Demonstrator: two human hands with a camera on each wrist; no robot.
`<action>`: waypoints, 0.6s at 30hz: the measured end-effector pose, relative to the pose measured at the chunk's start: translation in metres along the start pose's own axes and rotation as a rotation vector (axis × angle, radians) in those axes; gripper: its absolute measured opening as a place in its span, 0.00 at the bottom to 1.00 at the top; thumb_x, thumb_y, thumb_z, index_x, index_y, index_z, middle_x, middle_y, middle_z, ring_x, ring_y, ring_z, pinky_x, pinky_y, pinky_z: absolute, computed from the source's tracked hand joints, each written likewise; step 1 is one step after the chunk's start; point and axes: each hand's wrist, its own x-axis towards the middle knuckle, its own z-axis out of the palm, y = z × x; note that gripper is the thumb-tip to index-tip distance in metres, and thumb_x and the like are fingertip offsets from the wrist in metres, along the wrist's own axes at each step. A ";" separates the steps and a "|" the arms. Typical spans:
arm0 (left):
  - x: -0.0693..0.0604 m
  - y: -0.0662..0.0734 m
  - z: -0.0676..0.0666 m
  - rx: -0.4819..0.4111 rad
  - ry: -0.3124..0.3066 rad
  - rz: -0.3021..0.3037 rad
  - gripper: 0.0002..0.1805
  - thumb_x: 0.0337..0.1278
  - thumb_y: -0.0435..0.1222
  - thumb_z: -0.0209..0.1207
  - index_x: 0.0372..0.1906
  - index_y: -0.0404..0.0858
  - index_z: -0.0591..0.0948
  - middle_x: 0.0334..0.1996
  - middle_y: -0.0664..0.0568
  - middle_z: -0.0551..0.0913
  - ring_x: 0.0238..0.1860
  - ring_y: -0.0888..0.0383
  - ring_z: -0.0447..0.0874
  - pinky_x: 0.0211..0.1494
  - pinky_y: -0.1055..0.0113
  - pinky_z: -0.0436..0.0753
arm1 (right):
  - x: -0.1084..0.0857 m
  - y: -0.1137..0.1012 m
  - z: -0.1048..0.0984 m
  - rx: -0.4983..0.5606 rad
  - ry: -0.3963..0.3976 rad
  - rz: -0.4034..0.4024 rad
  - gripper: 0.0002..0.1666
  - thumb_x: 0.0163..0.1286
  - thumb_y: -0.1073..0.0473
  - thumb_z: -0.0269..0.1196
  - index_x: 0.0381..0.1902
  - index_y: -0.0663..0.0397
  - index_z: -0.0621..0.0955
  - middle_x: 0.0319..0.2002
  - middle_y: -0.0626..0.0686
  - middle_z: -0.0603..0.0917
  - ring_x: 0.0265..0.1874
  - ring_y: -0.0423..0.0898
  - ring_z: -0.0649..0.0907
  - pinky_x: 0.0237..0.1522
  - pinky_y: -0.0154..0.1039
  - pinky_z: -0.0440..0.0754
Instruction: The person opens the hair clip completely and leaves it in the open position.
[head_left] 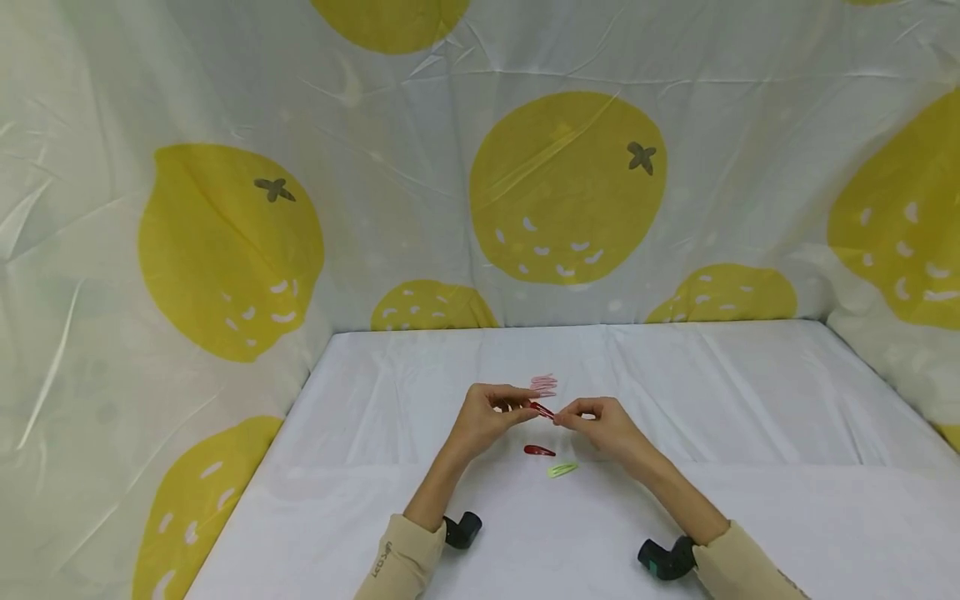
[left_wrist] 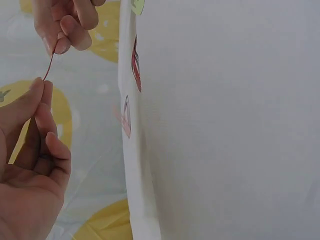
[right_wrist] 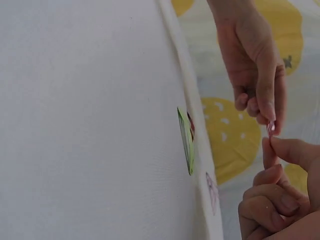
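Between both hands, above the white table, is a small red hair clip [head_left: 542,410], seen as a thin red strip [left_wrist: 49,67] in the left wrist view. The left hand [head_left: 489,417] pinches one end between thumb and fingertips. At the other end, the right hand [head_left: 606,429] pinches it with thumb and index finger, its other fingers curled. Below the hands a dark red clip [head_left: 539,450] and a light green clip [head_left: 562,470] lie on the table. Pink clips [head_left: 543,384] lie in a row just beyond the left fingertips.
The white cloth-covered table [head_left: 750,400] reaches back to a hanging curtain [head_left: 405,167] with yellow lemon prints, which also stands at the left and right sides. A black device is strapped at each wrist, just above the tabletop.
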 end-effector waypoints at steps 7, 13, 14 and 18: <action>0.001 0.000 0.003 -0.058 -0.008 -0.024 0.12 0.56 0.32 0.73 0.45 0.33 0.91 0.39 0.40 0.92 0.32 0.65 0.80 0.36 0.74 0.76 | -0.002 -0.003 -0.003 0.013 0.003 0.000 0.14 0.73 0.52 0.68 0.46 0.57 0.90 0.47 0.50 0.91 0.50 0.40 0.83 0.54 0.38 0.77; 0.001 -0.001 0.004 -0.071 -0.029 -0.038 0.14 0.57 0.32 0.73 0.47 0.31 0.90 0.40 0.39 0.92 0.33 0.66 0.80 0.33 0.76 0.73 | -0.002 -0.003 -0.006 0.042 -0.006 0.017 0.16 0.73 0.54 0.67 0.45 0.62 0.89 0.40 0.48 0.87 0.37 0.39 0.75 0.33 0.32 0.68; 0.001 -0.001 0.004 -0.062 -0.026 -0.043 0.14 0.57 0.32 0.73 0.47 0.32 0.90 0.40 0.40 0.92 0.32 0.66 0.79 0.33 0.76 0.73 | -0.002 -0.003 -0.006 0.048 -0.013 0.019 0.16 0.73 0.54 0.67 0.45 0.63 0.89 0.40 0.49 0.87 0.36 0.40 0.73 0.31 0.33 0.66; 0.000 -0.001 0.001 -0.033 -0.028 -0.031 0.13 0.56 0.31 0.74 0.47 0.33 0.91 0.39 0.41 0.92 0.33 0.66 0.78 0.36 0.74 0.73 | -0.001 -0.003 -0.004 0.049 -0.036 0.030 0.16 0.71 0.54 0.68 0.44 0.64 0.88 0.39 0.49 0.87 0.31 0.38 0.72 0.28 0.31 0.66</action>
